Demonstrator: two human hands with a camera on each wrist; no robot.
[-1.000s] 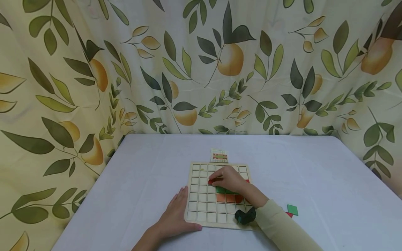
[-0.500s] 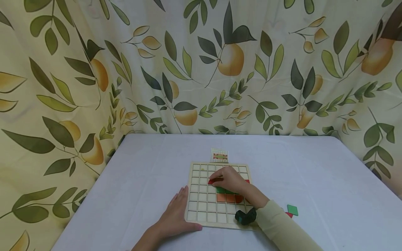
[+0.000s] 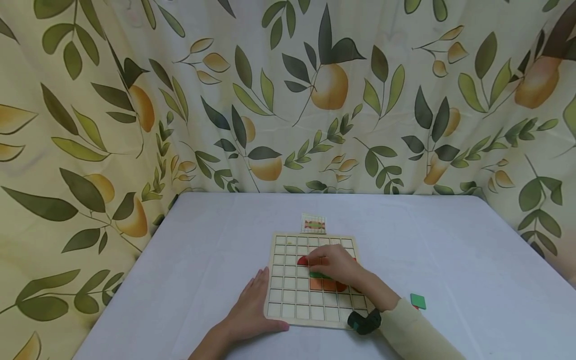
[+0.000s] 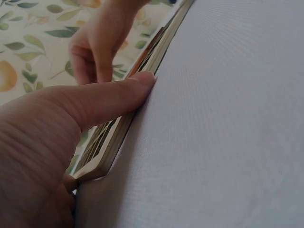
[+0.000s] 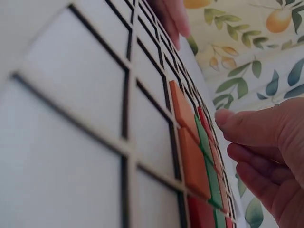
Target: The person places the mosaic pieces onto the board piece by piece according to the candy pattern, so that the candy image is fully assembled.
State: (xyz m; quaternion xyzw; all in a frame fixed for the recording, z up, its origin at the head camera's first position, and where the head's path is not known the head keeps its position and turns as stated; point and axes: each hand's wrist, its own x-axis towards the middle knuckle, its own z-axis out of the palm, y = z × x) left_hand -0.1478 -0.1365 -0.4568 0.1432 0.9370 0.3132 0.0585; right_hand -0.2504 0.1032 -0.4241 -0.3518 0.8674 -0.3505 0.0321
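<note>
A wooden grid board lies on the white tabletop. My left hand rests at its near left corner, fingers straight along the left side. In the left wrist view, the thumb lies across the board's near edge. My right hand hovers over the board's middle with loosely bent fingers and nothing between them. Just left of its fingertips, a small red tile with a curved edge sits in a cell. Orange tiles and green tiles fill cells under this hand, partly hidden by it.
A small pattern card stands at the board's far edge. On the table to the right lie a green square tile and a bit of red beside the sleeve. A black wrist camera overlaps the board's near right corner. A leaf-and-fruit curtain hangs behind.
My right hand has let go of the red tile and drawn back to the right and slightly nearer, leaving the tile in its cell. The left hand has stayed in place.
</note>
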